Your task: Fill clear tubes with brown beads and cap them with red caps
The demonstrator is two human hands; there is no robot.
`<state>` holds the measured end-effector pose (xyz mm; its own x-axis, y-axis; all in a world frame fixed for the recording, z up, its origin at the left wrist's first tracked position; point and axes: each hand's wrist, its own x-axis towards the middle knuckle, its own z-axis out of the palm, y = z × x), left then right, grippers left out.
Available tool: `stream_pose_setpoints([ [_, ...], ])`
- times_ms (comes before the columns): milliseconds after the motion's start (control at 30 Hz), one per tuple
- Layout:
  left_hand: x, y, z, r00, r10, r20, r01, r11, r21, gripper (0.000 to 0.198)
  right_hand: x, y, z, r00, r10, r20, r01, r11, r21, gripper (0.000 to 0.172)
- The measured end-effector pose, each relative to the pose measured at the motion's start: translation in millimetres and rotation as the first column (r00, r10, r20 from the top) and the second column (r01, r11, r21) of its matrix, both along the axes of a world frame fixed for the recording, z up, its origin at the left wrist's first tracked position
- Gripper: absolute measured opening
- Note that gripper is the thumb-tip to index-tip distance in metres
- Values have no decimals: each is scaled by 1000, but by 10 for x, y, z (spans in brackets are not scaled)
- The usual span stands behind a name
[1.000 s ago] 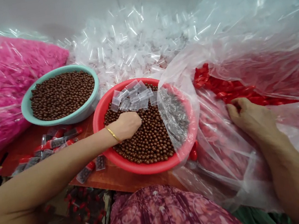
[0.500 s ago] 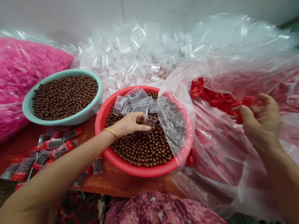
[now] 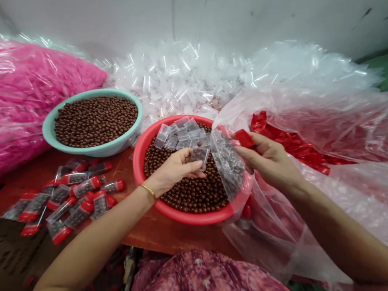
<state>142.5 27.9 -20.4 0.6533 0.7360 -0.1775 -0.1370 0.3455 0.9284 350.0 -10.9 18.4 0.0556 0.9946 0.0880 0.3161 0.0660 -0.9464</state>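
Note:
My left hand [image 3: 179, 169] is over the red basin [image 3: 142, 172], its fingers closed on a clear container [image 3: 201, 156] with brown balls inside. At the basin's right side, my right hand [image 3: 268, 156] pinches a red cap [image 3: 244, 139] between thumb and fingers, apart from the container. Brown balls [image 3: 194, 196] fill much of the basin, and several clear containers [image 3: 181, 133] lie on them toward the back. Clear plastic film [image 3: 227, 160] hangs over the basin's right part. Red caps [image 3: 288, 143] show in the open plastic bag to the right.
A teal basin [image 3: 98, 151] of brown balls stands back left, beside a big bag of pink pieces [image 3: 19, 98]. Filled containers with red caps [image 3: 80, 211] lie on the red table [image 3: 149, 235] at left. Clear containers [image 3: 176, 75] are heaped along the wall.
My right hand has moved left from the bag of red caps to the basin's edge, bringing a red cap. My left hand still holds the container, now tilted more upright. The view has shifted slightly.

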Motion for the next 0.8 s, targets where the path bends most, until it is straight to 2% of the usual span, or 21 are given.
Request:
stream_pose_setpoints([
  [67, 28, -10, -39, 1000, 11, -10, -11, 999, 34, 32, -140, 95, -45, 999, 49, 6, -49, 999, 15, 26],
  [167, 45, -2, -75, 998, 58, -17, -57, 996, 75, 28, -255, 216, -115, 992, 100, -76, -102, 995, -19, 30],
  [267, 49, 12, -84, 996, 82, -31, -79, 992, 94, 23, -284, 270, -182, 979, 175, -107, -183, 980, -72, 36],
  [400, 55, 1, -85, 996, 57, -69, -44, 982, 185, 20, -274, 251, -233, 959, 276, -66, -282, 951, -126, 39],
  [533, 51, -24, -73, 998, 13, -61, -4, 990, 142, 18, -258, 240, -250, 944, 328, -34, -329, 937, -113, 38],
  [633, 46, -20, -47, 998, 22, -66, -14, 993, 116, 15, -244, 252, -263, 947, 316, -61, -321, 940, -116, 37],
  [700, 44, -11, -29, 996, 38, -78, -27, 990, 139, 13, -237, 252, -269, 955, 297, -1, -296, 952, -80, 35],
  [800, 41, -6, -9, 993, 65, -100, -45, 979, 197, 10, -228, 229, -267, 935, 259, 241, -286, 955, 85, 33],
])
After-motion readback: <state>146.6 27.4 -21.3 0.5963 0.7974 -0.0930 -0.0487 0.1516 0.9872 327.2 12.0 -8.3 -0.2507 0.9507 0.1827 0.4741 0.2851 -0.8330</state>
